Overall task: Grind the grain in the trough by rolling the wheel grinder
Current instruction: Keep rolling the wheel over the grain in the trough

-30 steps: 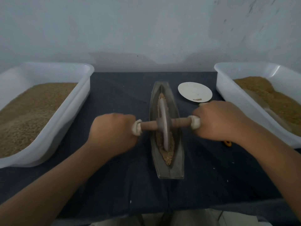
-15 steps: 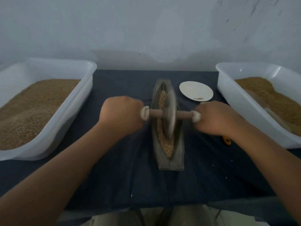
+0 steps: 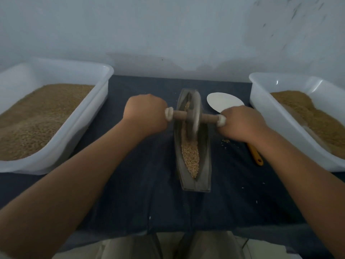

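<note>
The wheel grinder [image 3: 194,114] has rolled toward the far end of the trough [image 3: 204,161]. Left hand [image 3: 147,114] and right hand [image 3: 240,124] clasp its axle ends. Grain [image 3: 190,157] lies behind; overshooting could jump the rim, spilling kernels.

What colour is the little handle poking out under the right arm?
Orange-yellow. The handle shows in the head view, on the dark cloth beside the right tub.
</note>
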Demonstrator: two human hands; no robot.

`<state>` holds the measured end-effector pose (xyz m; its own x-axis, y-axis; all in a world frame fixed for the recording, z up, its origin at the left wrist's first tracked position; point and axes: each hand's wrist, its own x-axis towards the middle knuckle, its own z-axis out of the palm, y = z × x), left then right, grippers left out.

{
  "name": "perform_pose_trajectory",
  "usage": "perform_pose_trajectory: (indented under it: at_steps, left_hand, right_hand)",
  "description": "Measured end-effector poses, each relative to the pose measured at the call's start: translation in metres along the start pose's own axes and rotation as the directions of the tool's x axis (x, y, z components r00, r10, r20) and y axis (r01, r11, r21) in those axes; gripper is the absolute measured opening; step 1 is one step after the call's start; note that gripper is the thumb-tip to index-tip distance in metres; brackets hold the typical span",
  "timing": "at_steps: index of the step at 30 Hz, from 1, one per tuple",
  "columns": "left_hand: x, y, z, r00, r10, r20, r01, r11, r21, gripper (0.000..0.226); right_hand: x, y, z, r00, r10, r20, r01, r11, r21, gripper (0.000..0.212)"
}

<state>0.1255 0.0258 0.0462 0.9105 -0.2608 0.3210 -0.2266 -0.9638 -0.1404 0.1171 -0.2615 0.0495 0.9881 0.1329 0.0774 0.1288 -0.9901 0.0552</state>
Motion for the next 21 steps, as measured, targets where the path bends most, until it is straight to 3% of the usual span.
perform_pose_trajectory:
  at_steps: [3, 5, 9, 12, 14, 17, 21]
  left_hand:
    - [-0.057, 0.003, -0.007, 0.955, 0.116, -0.272, -0.117, 0.993, 0.013, 0.042]
    - [-0.071, 0.002, -0.01, 0.921, 0.134, -0.366, -0.151, 0.988, -0.017, 0.04]
    - [-0.035, -0.002, 0.005, 0.993, 0.06, -0.103, -0.06, 0.998, 0.003, 0.043]
    - [0.01, -0.002, 0.009, 0.998, -0.05, -0.028, 0.048, 0.997, -0.055, 0.035]
    - [0.019, 0.0, 0.006, 0.997, -0.074, -0.026, 0.073, 0.995, -0.063, 0.034]
    - [-0.006, 0.001, 0.004, 0.999, -0.035, -0.034, 0.034, 0.999, -0.039, 0.038]
    - [-0.072, -0.002, 0.003, 0.951, 0.099, -0.293, -0.122, 0.991, -0.06, 0.041]
  right_hand:
    - [-0.046, 0.006, 0.0, 0.993, -0.076, 0.087, 0.07, 0.996, 0.062, 0.038]
    - [-0.063, 0.01, 0.0, 0.991, -0.1, 0.088, 0.091, 0.991, 0.098, 0.038]
    - [-0.034, 0.006, 0.007, 0.997, -0.058, -0.058, 0.059, 0.998, 0.003, 0.037]
    - [0.007, -0.002, 0.0, 0.996, 0.012, -0.087, -0.012, 1.0, 0.006, 0.028]
    - [0.022, -0.004, -0.005, 0.996, 0.025, -0.086, -0.024, 1.0, 0.009, 0.022]
    - [0.003, -0.002, -0.006, 1.0, -0.013, -0.022, 0.013, 1.0, -0.001, 0.031]
    - [-0.061, 0.006, -0.005, 0.993, -0.117, -0.031, 0.118, 0.992, 0.044, 0.043]
